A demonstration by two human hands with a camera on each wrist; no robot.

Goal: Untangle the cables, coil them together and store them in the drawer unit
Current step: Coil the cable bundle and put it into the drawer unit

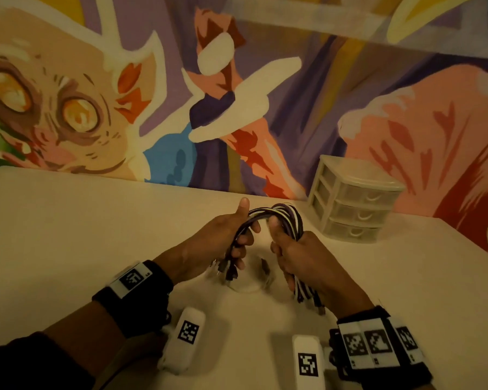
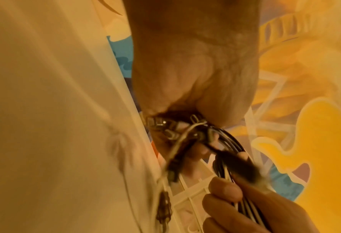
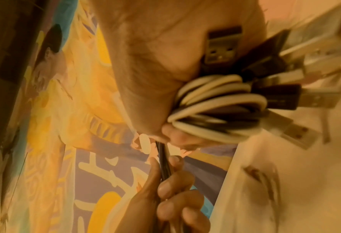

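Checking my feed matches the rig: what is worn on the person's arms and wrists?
Both hands are bare. The left wrist wears a black band with a white square-code tag, and a dark sleeve covers that forearm. The right wrist wears a black band with several such tags. A white tagged camera block sits under each wrist.

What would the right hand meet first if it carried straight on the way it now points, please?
Probably the wall mural: the right hand, gripping the cable bundle, points up and away; the drawer unit sits to its right. Depth is unclear.
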